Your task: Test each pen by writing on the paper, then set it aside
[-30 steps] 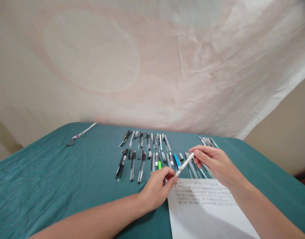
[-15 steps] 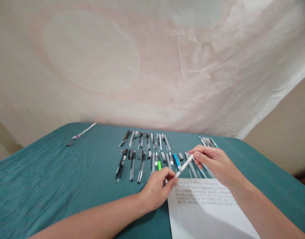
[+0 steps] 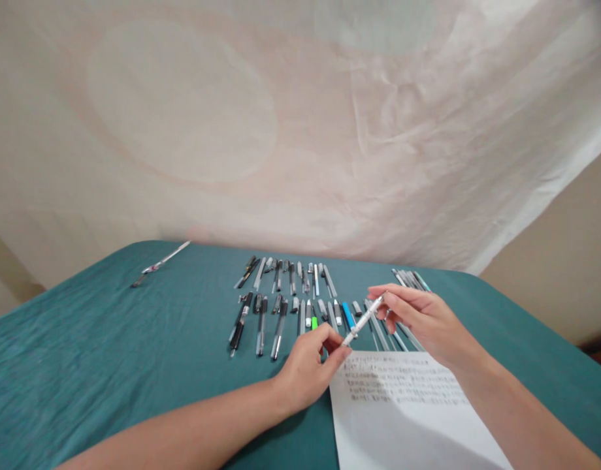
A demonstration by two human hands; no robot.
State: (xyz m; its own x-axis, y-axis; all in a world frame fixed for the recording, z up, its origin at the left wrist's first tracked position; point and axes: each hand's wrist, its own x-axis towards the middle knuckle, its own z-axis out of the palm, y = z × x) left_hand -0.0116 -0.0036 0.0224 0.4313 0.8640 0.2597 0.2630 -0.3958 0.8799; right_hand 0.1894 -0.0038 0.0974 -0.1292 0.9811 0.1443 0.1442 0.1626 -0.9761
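Note:
A slim white pen (image 3: 362,322) is held up at a slant over the top edge of a written sheet. My left hand (image 3: 314,365) pinches its lower end between thumb and fingers. At the pen's upper end, the thumb and fingertips of my right hand (image 3: 422,320) are closed round the tip; the exact contact is small and partly hidden. Beneath both hands lies the white sheet of paper (image 3: 398,427), with several lines of dark handwriting across its upper part. Just behind the pen are a blue pen (image 3: 348,316) and a green-ended pen (image 3: 315,322).
Two rows of pens and loose caps, including a black pen (image 3: 279,333), lie across the green tablecloth (image 3: 134,365). A bundle of pens (image 3: 409,279) rests at the back right. One long clear pen (image 3: 163,261) lies far left. Behind the table hangs a pale cloth (image 3: 300,130).
My right fingertips have shifted slightly up and to the right along with the pen's upper end, and the index finger is straighter. My left hand is almost still, keeping its pinch.

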